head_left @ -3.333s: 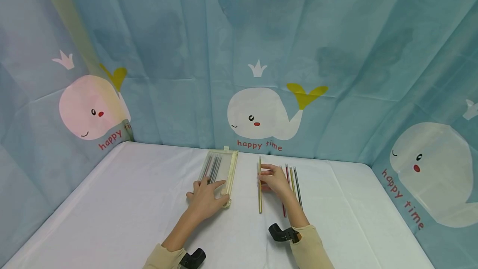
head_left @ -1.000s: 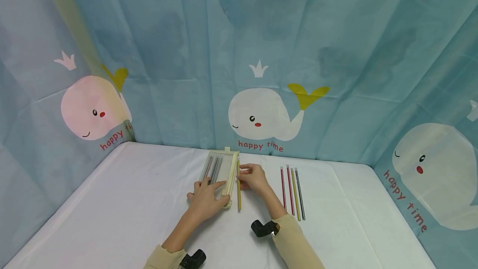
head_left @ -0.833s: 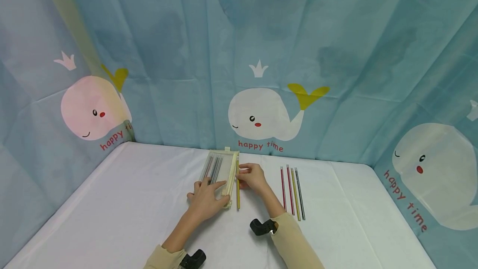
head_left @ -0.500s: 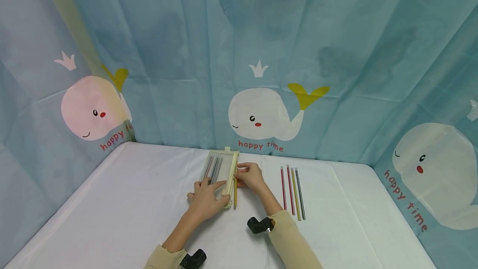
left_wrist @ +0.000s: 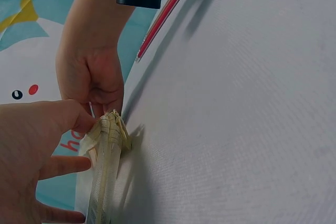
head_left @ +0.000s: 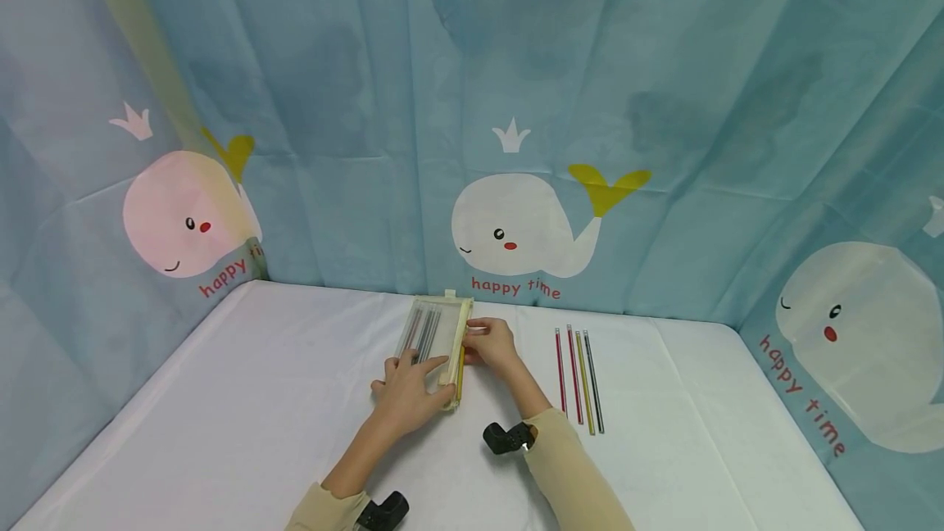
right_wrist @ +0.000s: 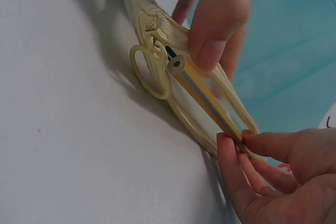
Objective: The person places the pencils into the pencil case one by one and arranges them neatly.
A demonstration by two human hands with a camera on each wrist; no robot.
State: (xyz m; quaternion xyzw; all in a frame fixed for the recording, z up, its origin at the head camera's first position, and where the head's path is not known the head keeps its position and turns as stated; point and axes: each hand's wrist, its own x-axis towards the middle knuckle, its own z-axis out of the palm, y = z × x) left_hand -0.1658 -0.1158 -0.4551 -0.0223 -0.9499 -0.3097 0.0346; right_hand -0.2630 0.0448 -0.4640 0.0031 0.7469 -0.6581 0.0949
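Lying pinched between right fingers (right_wrist: 228, 162), yellow pencil (right_wrist: 207, 99), seemingly within pouch (head_left: 447, 329) mouth, with left fingers (left_wrist: 65, 166) spread.

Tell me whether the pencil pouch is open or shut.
The pouch is open: in the right wrist view its edges stand apart alongside the yellow pencil.

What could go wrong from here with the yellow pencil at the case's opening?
The yellow pencil has its near end beside the zipper pull and might catch there. The right hand only pinches the pencil, so it could slip. The left hand lies on the pencil case; if it lifts, the case may close up.
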